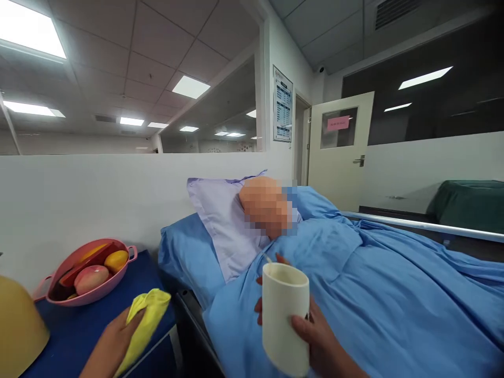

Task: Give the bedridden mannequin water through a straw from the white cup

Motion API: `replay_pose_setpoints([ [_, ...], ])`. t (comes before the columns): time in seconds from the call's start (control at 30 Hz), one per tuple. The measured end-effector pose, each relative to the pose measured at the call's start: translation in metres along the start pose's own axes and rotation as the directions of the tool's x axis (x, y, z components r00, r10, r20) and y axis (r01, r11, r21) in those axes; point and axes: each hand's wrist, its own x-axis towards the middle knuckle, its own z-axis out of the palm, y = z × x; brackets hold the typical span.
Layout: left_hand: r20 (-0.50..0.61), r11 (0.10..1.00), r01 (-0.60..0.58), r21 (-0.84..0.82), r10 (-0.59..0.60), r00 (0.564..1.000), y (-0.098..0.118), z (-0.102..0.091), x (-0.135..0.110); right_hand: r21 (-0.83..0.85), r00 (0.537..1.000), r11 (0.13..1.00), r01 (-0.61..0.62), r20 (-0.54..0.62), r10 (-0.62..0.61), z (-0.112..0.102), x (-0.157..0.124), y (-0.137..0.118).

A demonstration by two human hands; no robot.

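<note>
My right hand (321, 336) is closed around a large white mug (281, 320), its thumb on the near side and fingertips showing past the left side. The mug is held upright above the blue bedding, and what is inside cannot be made out. A thin pale stick, perhaps a straw (266, 257), shows at its rim. At the lower left, my left hand (114, 338) grips a bunched yellow cloth (147, 320) over the edge of the blue-topped bedside table. Behind the mug, a head with a blurred face (265, 205) lies on a lilac pillow (212, 215).
A pink basket (84, 299) with fruit stands on the bedside table (71, 323), beside a yellow rounded object (19, 325). Blue bedding (374, 294) covers the bed. A white bed rail (425, 226) runs along its far side. An open door (338, 157) stands behind.
</note>
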Motion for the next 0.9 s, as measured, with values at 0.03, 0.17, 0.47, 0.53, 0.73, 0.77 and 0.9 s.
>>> replay_pose_setpoints([
  [0.03, 0.083, 0.968, 0.096, -0.233, -0.078, 0.993, 0.029, 0.010, -0.006, -0.022, 1.000, 0.999, 0.029, -0.009, -0.029, -0.010, 0.008, -0.008],
  [0.17, 0.368, 0.553, 0.413, -0.723, -0.198, 0.909, 0.129, 0.051, -0.023, -0.071, 0.988, 0.992, 0.105, -0.111, -0.112, -0.047, 0.030, -0.023],
  [0.47, 0.585, -0.018, 0.585, -0.811, -0.047, 0.810, 0.271, 0.129, 0.001, -0.174, 0.958, 0.984, 0.047, -0.272, -0.094, -0.102, 0.041, -0.044],
  [0.53, 0.594, -0.158, 0.587, -0.794, 0.004, 0.805, 0.294, 0.149, 0.010, -0.190, 0.960, 0.982, 0.024, -0.269, -0.075, -0.113, 0.051, -0.049],
  [0.73, 0.521, -0.473, 0.503, -0.723, 0.106, 0.847, 0.331, 0.212, 0.025, -0.351, 0.960, 0.934, 0.059, -0.236, -0.150, -0.146, 0.092, -0.051],
  [0.77, 0.509, -0.493, 0.507, -0.707, 0.143, 0.849, 0.333, 0.220, 0.024, -0.366, 0.962, 0.927, 0.076, -0.216, -0.165, -0.150, 0.097, -0.048],
  [0.9, 0.481, -0.557, 0.541, -0.630, 0.267, 0.835, 0.330, 0.237, 0.020, -0.365, 0.970, 0.926, 0.097, -0.173, -0.170, -0.167, 0.103, -0.035],
])
